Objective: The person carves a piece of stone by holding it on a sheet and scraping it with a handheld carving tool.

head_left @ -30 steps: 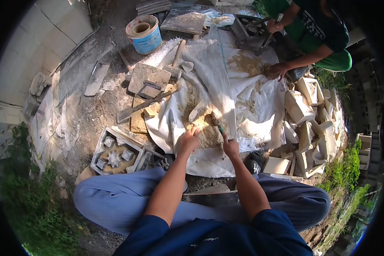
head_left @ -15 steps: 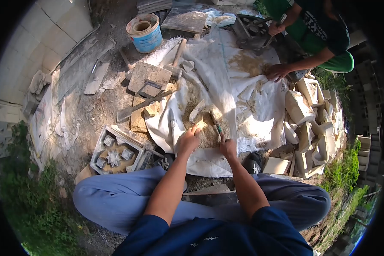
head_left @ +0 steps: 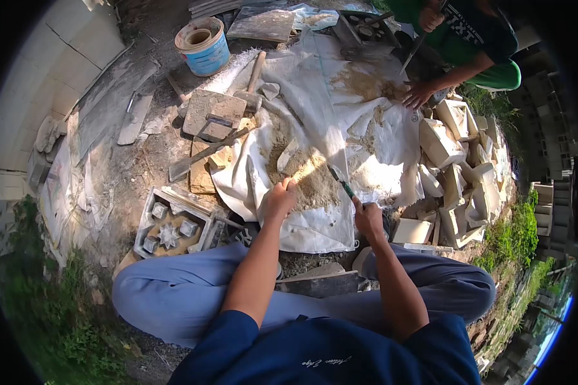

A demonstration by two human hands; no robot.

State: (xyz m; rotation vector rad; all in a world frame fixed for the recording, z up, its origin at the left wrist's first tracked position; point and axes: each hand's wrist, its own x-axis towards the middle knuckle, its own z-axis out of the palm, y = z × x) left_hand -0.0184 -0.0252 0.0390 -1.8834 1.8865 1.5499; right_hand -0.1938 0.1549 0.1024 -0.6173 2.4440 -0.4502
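My right hand is closed around a slim hand tool with a dark green shaft and a pale tip; its exact kind is unclear. The tip points up and left, beside a heap of sandy powder on a white woven sheet. My left hand is at the heap's near left edge, fingers curled together; whatever they may pinch is hidden. Just beyond those fingers lies a pale elongated stone chunk on the powder.
Opposite, a co-worker's hand rests by the sheet; the other grips a long metal tool. Pale cast blocks are piled right. Left are a hexagonal mould, a mallet, a stone slab and a blue bucket.
My right hand has drawn back right and down, taking the tool off the heap. My left hand has shifted slightly left. The co-worker's metal tool has risen, and the other hand's fingers have spread.
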